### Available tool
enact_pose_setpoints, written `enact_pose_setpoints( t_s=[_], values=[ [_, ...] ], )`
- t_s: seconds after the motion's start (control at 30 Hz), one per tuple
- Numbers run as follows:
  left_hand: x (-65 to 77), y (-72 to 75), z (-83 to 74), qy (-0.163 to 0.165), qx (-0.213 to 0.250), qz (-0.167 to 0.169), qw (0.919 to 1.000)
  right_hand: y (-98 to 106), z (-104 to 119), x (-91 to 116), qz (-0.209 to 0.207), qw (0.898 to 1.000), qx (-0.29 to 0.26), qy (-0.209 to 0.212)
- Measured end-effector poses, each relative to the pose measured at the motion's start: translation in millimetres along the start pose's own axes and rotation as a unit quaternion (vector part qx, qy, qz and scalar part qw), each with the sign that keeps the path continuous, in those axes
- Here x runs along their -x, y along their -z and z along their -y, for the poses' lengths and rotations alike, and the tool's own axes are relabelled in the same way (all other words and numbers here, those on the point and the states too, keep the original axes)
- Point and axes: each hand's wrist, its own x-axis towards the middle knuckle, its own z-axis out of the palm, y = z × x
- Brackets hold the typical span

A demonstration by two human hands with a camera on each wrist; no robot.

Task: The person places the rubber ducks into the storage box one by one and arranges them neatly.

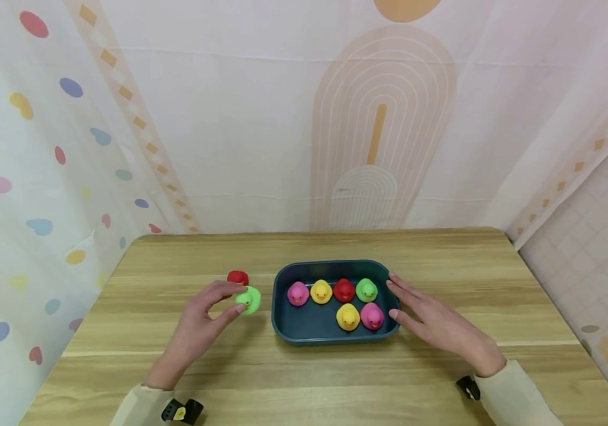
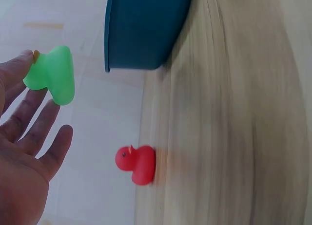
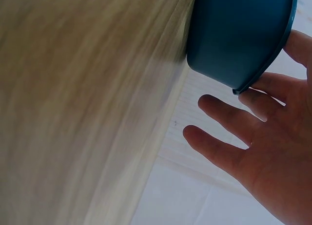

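Note:
Between thumb and fingers, my left hand (image 1: 200, 319) pinches a green rubber duck (image 1: 250, 300), held above the table left of a dark teal bin (image 1: 304, 341). The left wrist view shows the same green duck (image 2: 57, 74) raised off the wood. A red rubber duck (image 2: 139, 164) stands on the table, partly hidden behind the left hand in the head view. My right hand (image 1: 437, 322) rests its fingertips on the bin's right rim, fingers spread and fairly straight. Inside the bin, a back row has pink, yellow, red and green ducks; yellow (image 1: 348, 317) and pink (image 1: 372, 316) ones sit in front.
The bin stands on a wood-grain table (image 1: 335, 384). A patterned curtain (image 1: 250, 130) hangs behind the table's back edge and along the left side. Dark wrist straps (image 1: 182, 410) show at both cuffs.

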Motion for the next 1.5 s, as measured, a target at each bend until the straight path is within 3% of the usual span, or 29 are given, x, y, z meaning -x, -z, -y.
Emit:
enact_pose_setpoints(
  t_s=[0.47, 0.73, 0.93, 1.17, 1.5],
  values=[
    [-0.8, -13.3, -13.9, -0.001, -0.013, 0.017, 0.9998, -0.4, -0.2, -0.1, -0.001, 1.0, 0.002, 0.005],
    [-2.5, -20.7, -17.8, -0.028, -0.001, 0.022, 0.9994, -0.6, 0.1, -0.3, -0.003, 1.0, 0.003, 0.006],
    [-5.5, -26.4, -22.9, -0.023, -0.005, 0.042, 0.9988, -0.6, 0.6, 0.6, -0.004, 1.0, 0.002, 0.009],
    [-10.4, -37.1, -29.2, -0.053, 0.0, 0.066, 0.9964, -0.5, 0.6, 1.4, -0.003, 1.0, 0.003, 0.008],
    [-16.0, -49.7, -40.0, -0.04, 0.001, 0.123, 0.9916, -1.0, 0.2, 0.7, -0.004, 1.0, 0.004, 0.007]
  ],
)
